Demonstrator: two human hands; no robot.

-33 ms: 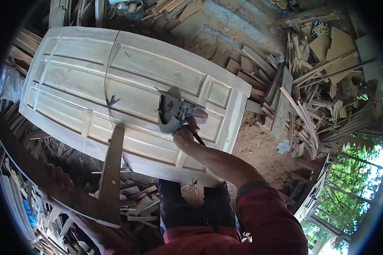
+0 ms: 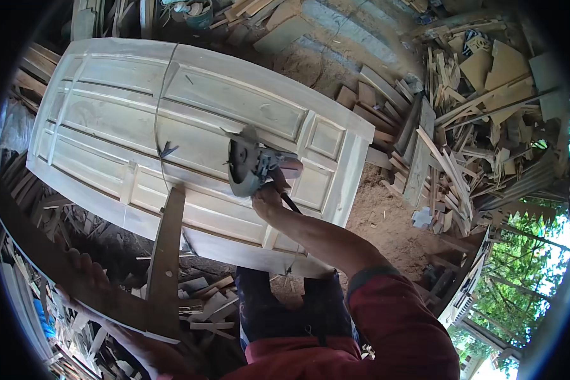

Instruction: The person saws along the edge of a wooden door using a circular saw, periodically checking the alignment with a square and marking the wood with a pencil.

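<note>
My right hand (image 2: 269, 199) is wrapped round the handle of a circular saw (image 2: 250, 161), its round blade guard facing left. The saw is held over a pale panelled wooden door (image 2: 101, 120); I cannot tell whether it touches the surface. My left hand (image 2: 88, 272) grips a long dark board of an L-shaped wooden piece (image 2: 164, 266), with fingertips showing over the board's edge. The piece's shorter arm reaches up to the near edge of the door. A thin cord (image 2: 158, 120) crosses the door, with a dark knot or tie midway.
Stacked offcuts and split boards (image 2: 449, 145) are heaped on the right. Sawdust covers the floor (image 2: 386, 215) beside the door. More scrap wood (image 2: 212, 304) lies below the door's near edge. A bucket (image 2: 199, 16) stands at the far side.
My right hand and the circular saw have shifted slightly to the left over the door. My left hand and the L-shaped piece have barely moved.
</note>
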